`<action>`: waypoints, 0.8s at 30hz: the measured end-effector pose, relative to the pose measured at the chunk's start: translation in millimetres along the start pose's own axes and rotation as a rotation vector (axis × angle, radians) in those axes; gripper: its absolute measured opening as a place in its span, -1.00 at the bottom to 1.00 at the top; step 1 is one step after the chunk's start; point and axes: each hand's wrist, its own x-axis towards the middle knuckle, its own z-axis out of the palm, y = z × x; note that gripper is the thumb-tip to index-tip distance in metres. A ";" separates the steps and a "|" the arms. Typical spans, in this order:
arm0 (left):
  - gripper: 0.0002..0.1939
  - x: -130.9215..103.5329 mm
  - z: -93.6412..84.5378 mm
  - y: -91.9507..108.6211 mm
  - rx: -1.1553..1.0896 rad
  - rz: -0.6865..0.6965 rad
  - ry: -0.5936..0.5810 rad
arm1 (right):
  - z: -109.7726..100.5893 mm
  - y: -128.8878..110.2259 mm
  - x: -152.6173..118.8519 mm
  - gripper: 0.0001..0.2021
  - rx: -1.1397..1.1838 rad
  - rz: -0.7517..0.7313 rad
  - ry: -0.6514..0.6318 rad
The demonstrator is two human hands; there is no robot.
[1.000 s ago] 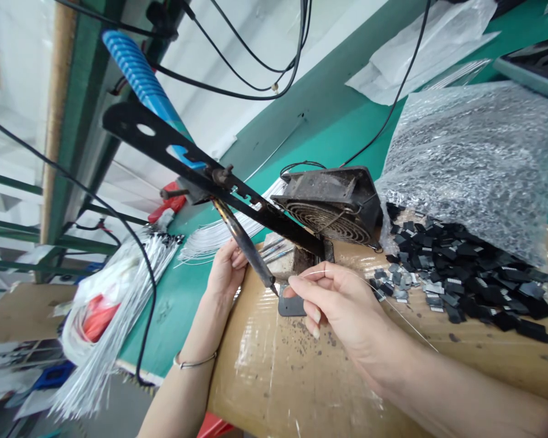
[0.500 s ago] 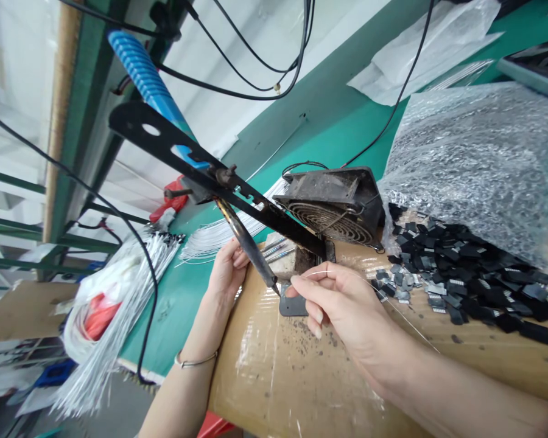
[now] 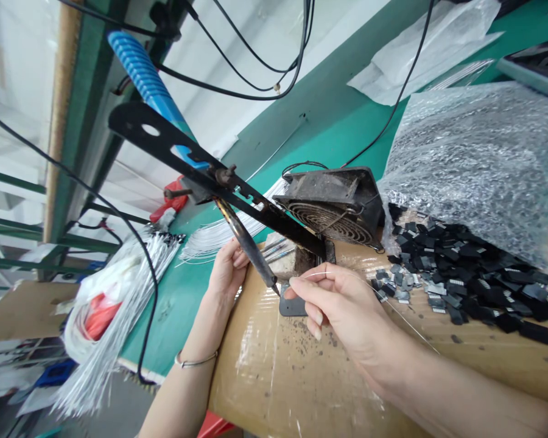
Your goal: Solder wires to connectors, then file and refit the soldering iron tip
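Observation:
My right hand (image 3: 335,295) pinches a thin solder-like wire (image 3: 408,323), which runs over the fingers and down to the right. Just left of its fingertips is the dark tip of a soldering iron (image 3: 251,246), clamped on a black slotted bracket (image 3: 178,146). Behind the iron, my left hand (image 3: 229,264) has its fingers closed beside several thin white wires (image 3: 223,240); the iron partly hides the fingertips, and what they hold is not clear. Under the iron tip lies a black base plate (image 3: 292,307).
A dusty fan (image 3: 333,204) stands behind the bracket. Black connector pieces (image 3: 466,267) are piled at the right beside bubble wrap (image 3: 475,164). A bundle of white cables (image 3: 119,334) hangs at the left. Black cables cross above the green table (image 3: 342,134).
The fingertips of my right hand have shifted very slightly left. My left hand and the iron look unmoved.

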 end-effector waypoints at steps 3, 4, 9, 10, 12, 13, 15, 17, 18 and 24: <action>-0.61 0.0 0.4 -0.2 0.006 0.001 0.005 | 0.2 -0.5 0.1 -0.82 -0.004 0.005 0.000; -0.60 0.0 0.4 -0.3 0.008 0.001 0.006 | 0.2 -0.5 0.3 -0.82 -0.005 0.006 0.000; -0.58 -0.8 1.1 0.1 0.013 0.003 0.009 | -0.5 -0.7 2.5 -0.82 0.004 0.000 -0.005; -0.58 -1.1 1.5 0.4 0.014 0.002 0.011 | -0.6 -0.7 2.8 -0.81 0.008 -0.004 -0.005; -0.59 -2.0 3.0 1.1 0.017 0.000 0.016 | -0.9 -0.5 2.8 -0.80 0.014 -0.016 -0.001; -0.59 -2.5 3.9 1.6 0.019 -0.002 0.020 | -1.0 -0.4 2.4 -0.80 0.015 -0.016 0.000; -0.60 -3.6 5.8 2.7 0.024 -0.011 0.027 | -1.0 0.1 1.4 -0.80 0.016 -0.014 -0.003; -0.58 -4.3 7.4 3.7 0.030 -0.025 0.032 | -0.9 0.7 0.4 -0.80 0.018 -0.014 -0.003; -0.57 -4.5 7.8 4.1 0.033 -0.031 0.034 | -0.8 1.1 0.2 -0.80 0.022 -0.015 -0.004; -0.55 -3.5 6.1 4.5 0.047 -0.050 0.029 | -3.1 5.4 2.8 -0.79 0.037 -0.039 -0.015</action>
